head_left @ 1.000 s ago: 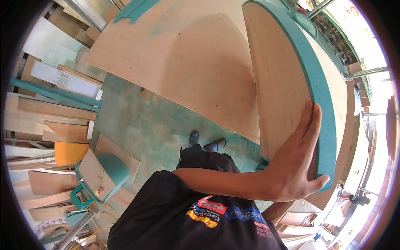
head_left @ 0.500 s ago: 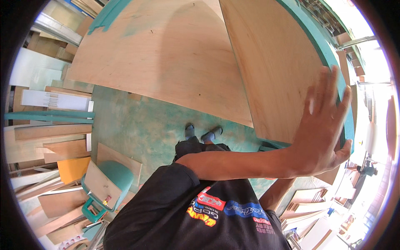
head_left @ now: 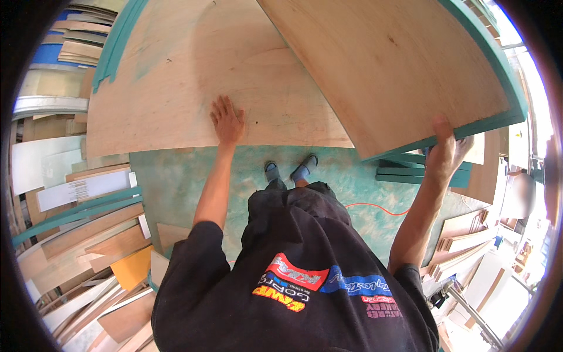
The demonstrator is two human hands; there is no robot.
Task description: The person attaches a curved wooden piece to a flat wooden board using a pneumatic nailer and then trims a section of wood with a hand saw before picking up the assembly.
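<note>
My left hand [head_left: 227, 122] rests with its fingers out on the bare plywood sheet [head_left: 158, 108], close to the sheet's near edge. At the right, my right hand [head_left: 444, 154] grips the near rim of a plywood panel [head_left: 387, 64] with teal edging, its thumb on the top face and its other fingers mostly hidden beyond the rim. That panel overlaps the right side of the sheet. Teal strips [head_left: 114, 50] lie at the sheet's far left.
Teal-painted boards [head_left: 399, 175] are stacked below the panel. An orange cord [head_left: 378, 206] curves across the green-stained floor [head_left: 176, 182]. Wood offcuts [head_left: 99, 232] crowd the left side, and more boards [head_left: 463, 234] lean at the right.
My left hand has left the panel's right edge and come back across to the plywood sheet. The panel now sits at a different angle, and my right hand has come into sight on its near rim.
</note>
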